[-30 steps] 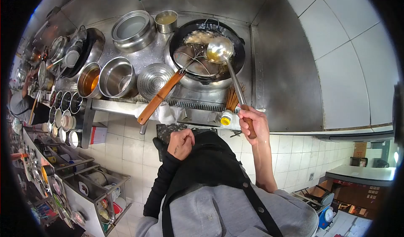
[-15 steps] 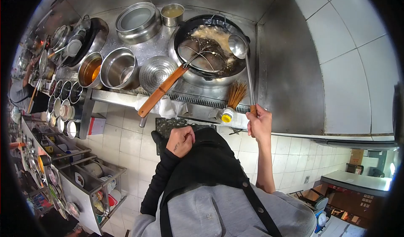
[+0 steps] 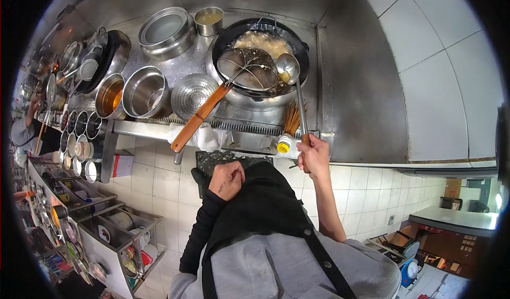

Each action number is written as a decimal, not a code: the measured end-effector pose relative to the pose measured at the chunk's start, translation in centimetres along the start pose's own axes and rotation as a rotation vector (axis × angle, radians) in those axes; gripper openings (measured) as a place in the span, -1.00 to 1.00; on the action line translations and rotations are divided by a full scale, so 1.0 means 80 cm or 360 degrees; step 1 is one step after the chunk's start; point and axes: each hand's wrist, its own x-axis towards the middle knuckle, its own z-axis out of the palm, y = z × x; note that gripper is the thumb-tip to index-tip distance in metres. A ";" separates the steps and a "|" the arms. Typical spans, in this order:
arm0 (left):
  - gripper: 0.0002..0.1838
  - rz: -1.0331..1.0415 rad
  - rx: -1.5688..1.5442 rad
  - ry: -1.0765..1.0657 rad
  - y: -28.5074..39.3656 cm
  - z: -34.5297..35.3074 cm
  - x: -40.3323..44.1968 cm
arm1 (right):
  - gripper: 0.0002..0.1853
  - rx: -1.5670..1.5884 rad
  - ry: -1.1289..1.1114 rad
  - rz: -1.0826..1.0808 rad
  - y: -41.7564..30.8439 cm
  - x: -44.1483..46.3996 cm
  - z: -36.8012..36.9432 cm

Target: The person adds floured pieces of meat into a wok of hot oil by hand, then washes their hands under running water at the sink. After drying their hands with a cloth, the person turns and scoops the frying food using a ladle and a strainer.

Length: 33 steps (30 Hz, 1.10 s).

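My right hand is wrapped round the wooden grip of a long steel ladle. The ladle's bowl is over the right side of a black wok, where pale food froths in bubbling oil. A wire-mesh strainer lies across the wok's near side, its wooden handle sticking out over the stove's front edge, with no hand on it. My left hand is closed in a loose fist against the black apron. Below the wok stand a bamboo brush and a yellow-capped bottle.
Left of the wok are a perforated steel colander, a steel pot, a pot of amber liquid and a lidded pot. A small can stands behind. Several seasoning containers sit left. Another person stands far left.
The ladle has shifted left and toward me in the wok, its bowl lower and beside the strainer. My right hand has moved slightly left with it. My left hand stays put.
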 end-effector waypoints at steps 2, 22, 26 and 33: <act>-0.87 0.0036 -0.0011 0.0006 0.000 0.000 0.000 | -0.94 0.0235 -0.0017 0.0071 0.001 0.007 0.006; -0.74 0.0182 0.0019 0.0004 0.000 -0.005 0.008 | -0.60 -0.0266 0.0147 -0.0356 -0.011 -0.006 0.012; -0.31 0.0274 0.0867 0.0273 -0.043 -0.049 0.032 | -0.37 -0.0649 0.0193 -0.0457 -0.019 0.005 -0.012; -0.01 -0.0263 0.1493 0.0200 -0.148 -0.113 0.067 | -0.77 -0.0935 0.0124 -0.0477 -0.013 0.072 0.003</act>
